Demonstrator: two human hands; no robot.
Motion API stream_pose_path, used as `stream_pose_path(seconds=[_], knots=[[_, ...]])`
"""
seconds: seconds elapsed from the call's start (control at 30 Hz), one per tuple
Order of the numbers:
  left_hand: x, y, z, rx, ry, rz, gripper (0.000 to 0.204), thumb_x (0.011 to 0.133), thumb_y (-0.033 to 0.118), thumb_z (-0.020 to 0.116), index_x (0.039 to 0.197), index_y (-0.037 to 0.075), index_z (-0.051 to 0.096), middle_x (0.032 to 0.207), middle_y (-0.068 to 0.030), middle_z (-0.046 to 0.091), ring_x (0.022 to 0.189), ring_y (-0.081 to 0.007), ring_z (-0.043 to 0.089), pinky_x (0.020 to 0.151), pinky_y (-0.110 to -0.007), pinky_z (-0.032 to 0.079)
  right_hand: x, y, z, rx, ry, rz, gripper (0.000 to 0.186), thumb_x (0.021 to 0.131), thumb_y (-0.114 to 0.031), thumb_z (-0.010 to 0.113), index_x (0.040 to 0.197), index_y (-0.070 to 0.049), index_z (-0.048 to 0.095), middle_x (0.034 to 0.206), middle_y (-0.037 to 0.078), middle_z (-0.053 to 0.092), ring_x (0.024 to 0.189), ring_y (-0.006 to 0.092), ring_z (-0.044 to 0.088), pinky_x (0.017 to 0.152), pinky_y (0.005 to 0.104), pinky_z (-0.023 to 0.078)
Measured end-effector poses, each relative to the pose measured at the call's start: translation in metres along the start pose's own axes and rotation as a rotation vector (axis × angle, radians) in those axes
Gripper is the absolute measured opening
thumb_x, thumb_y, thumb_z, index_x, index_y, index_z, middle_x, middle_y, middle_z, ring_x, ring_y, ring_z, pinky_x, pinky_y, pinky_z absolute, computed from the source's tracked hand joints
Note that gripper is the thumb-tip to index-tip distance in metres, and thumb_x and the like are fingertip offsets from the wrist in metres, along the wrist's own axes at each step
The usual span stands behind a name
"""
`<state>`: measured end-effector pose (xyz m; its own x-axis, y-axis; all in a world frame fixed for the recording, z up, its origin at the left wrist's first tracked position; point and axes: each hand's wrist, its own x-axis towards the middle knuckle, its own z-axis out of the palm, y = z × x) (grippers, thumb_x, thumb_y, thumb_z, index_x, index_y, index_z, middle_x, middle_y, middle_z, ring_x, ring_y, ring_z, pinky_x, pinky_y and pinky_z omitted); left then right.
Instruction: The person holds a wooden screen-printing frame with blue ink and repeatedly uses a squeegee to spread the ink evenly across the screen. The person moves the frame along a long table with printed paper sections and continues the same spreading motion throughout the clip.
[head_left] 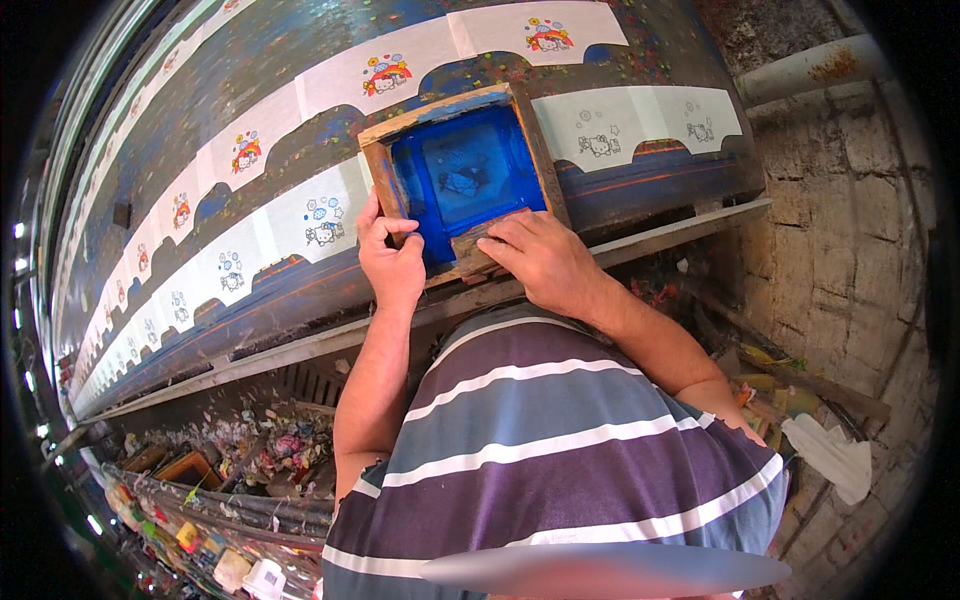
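A wooden-framed printing screen lies tilted on the long table, over the nearer row of white pieces. Its mesh is covered in blue ink, with a darker patterned patch in the middle. My left hand is closed around the left side of the frame near its lower corner. In my right hand is a wooden squeegee, gripped along its top and set inside the near end of the frame. The squeegee's blade edge is hidden.
White cut pieces with outlined cartoon prints lie in the near row; those left of the screen also carry blue. A farther row has coloured prints. Along the table's near edge runs a rail. Scraps litter the lower left; a brick wall stands right.
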<state>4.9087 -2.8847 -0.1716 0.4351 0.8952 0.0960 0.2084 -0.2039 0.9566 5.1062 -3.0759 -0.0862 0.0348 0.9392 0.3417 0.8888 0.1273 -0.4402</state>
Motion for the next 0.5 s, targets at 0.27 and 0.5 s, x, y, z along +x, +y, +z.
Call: stream_pose_path(seconds=[0.27,0.5], knots=[[-0.001,0.002,0.003,0.028,0.008,0.032,0.024,0.084,-0.014,0.075,0.092,0.009,0.079,0.176,-0.025,0.054,0.163,-0.0385,0.054,0.127,-0.044,0.047,0.031,0.027,0.014,-0.042,0.079,-0.023,0.035,0.094,-0.006,0.072,0.127,-0.005,0.082,0.125,0.013,0.078,0.119,0.0358,0.074,0.104,0.0502,0.059],[-0.001,0.005,0.005,0.002,-0.007,0.038,0.026,0.084,-0.015,0.074,0.092,0.009,0.079,0.176,-0.0218,0.054,0.159,-0.0364,0.057,0.117,-0.04,0.054,0.108,0.088,0.016,-0.057,0.04,0.01,0.044,0.091,0.008,0.069,0.131,-0.004,0.081,0.125,0.016,0.08,0.123,0.0414,0.074,0.108,0.0508,0.059]])
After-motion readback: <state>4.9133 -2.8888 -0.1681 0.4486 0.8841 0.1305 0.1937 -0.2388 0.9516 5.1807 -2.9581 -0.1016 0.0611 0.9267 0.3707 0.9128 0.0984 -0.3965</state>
